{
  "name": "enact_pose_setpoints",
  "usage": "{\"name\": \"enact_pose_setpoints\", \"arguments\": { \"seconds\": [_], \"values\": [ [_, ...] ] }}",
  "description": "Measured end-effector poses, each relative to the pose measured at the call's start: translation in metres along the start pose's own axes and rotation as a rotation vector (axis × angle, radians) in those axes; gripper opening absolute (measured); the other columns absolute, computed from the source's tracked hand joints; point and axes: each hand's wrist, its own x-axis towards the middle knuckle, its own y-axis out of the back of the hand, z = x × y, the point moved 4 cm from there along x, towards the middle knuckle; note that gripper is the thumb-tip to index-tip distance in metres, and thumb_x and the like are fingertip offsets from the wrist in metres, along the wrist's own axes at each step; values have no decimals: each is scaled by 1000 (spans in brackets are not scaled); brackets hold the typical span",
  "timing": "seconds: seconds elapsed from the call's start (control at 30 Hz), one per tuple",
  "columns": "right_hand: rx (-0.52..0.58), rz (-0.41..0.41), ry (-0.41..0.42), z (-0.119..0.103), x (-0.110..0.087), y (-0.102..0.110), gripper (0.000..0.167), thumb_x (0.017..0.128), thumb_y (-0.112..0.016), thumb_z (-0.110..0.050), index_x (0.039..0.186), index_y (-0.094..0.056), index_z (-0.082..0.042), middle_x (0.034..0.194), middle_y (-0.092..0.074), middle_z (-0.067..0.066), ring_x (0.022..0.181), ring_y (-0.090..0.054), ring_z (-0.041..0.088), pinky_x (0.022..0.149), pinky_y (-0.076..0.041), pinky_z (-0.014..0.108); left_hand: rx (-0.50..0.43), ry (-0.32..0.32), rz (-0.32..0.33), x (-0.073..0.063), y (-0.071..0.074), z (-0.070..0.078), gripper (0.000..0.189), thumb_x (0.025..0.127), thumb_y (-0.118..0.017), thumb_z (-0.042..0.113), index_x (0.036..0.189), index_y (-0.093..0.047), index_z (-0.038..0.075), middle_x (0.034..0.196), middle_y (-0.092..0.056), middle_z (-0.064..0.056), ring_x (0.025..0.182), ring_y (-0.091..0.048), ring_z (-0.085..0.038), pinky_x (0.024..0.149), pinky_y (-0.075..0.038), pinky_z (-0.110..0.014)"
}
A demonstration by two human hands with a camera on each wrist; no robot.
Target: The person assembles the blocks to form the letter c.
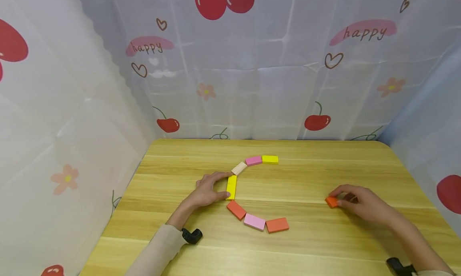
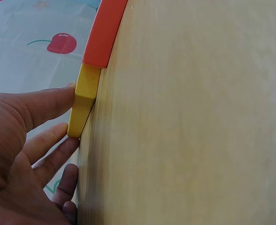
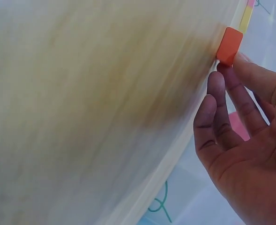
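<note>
Flat coloured blocks lie end to end on the wooden table in a curve that bows left. At its leftmost part, my left hand (image 1: 206, 191) holds a yellow block (image 1: 231, 187) between the thumb at its near end and a finger at its far end. Below that block sits a red block (image 1: 236, 210), and a plain wood block (image 1: 239, 168) lies above it. Farther right, my right hand (image 1: 363, 204) pinches an orange block (image 1: 331, 202) between thumb and fingers. The right wrist view shows this orange block (image 3: 229, 46) at the fingertips, close over the tabletop.
The curve's upper arm carries a pink block (image 1: 253, 160) and a yellow end block (image 1: 270, 159). Its lower arm has a light pink block (image 1: 254, 222) and a red end block (image 1: 277, 225). A cherry-patterned curtain (image 1: 252, 95) hangs behind the table (image 1: 306, 252) and along both sides.
</note>
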Motion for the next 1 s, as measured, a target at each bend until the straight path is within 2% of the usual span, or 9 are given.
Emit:
{"name": "enact_pose_setpoints", "arguments": {
  "seconds": [0.2,0.37,0.57,0.77,1.0],
  "values": [
    [30,16,95,-8,1,-4,24,100,-75,-8,120,-78,-21,117,-79,7,88,-62,-3,74,-53,23,2,-5,-3,1,-1,-1,65,94,-84,29,154,-59,35,163,-56,4,145,-42,-35,109,-21,-60],
    [49,-10,164,-15,4,-8,23,101,-74,-8,121,-78,-19,115,-79,5,90,-63,-2,75,-54,22,-2,-6,0,1,-1,-2,65,94,-84,29,154,-59,34,163,-56,3,145,-42,-36,109,-21,-61],
    [69,-42,178,-20,7,-13,22,101,-73,-9,121,-77,-19,116,-79,5,92,-63,-2,78,-54,21,4,2,2,0,-1,-1,65,94,-84,30,154,-59,35,163,-56,5,146,-42,-35,111,-21,-61],
    [104,-45,229,-30,10,-19,23,100,-74,-7,120,-77,-17,114,-79,5,92,-66,1,77,-55,22,-1,10,8,0,-1,0,65,94,-84,29,153,-60,35,162,-57,4,145,-43,-35,110,-21,-61],
    [146,-99,239,-41,12,-26,22,103,-72,-10,124,-76,-15,114,-77,5,92,-67,5,77,-55,23,-1,11,8,0,-1,0,65,94,-84,28,153,-60,35,162,-57,5,145,-42,-34,110,-21,-60]
  ]
}}
